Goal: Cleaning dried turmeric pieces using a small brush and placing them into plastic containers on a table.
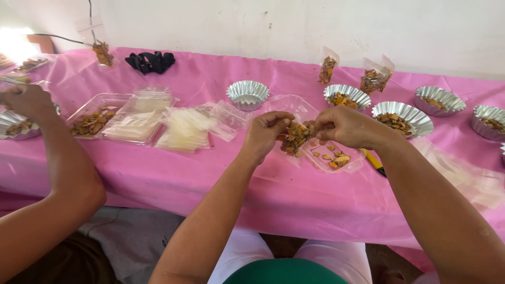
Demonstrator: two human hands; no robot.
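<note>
My left hand point(267, 132) and my right hand point(344, 126) hold between them a small clear plastic bag point(295, 139) filled with dried orange-brown slices, above the pink tablecloth point(221, 179). Each hand pinches one side of the bag's top. Just beneath and to the right lies a clear plastic tray point(336, 156) with a few loose orange slices. A yellow-handled tool point(373, 161) lies beside that tray, partly hidden by my right forearm.
Another person's arm point(63, 173) reaches in at left, its hand over a foil cup point(16, 126). Several fluted foil cups point(247, 94) of dried slices, filled bags point(327, 68), a stack of empty clear bags point(184, 129), a tray of slices point(94, 122) and a black object point(151, 61) stand on the table.
</note>
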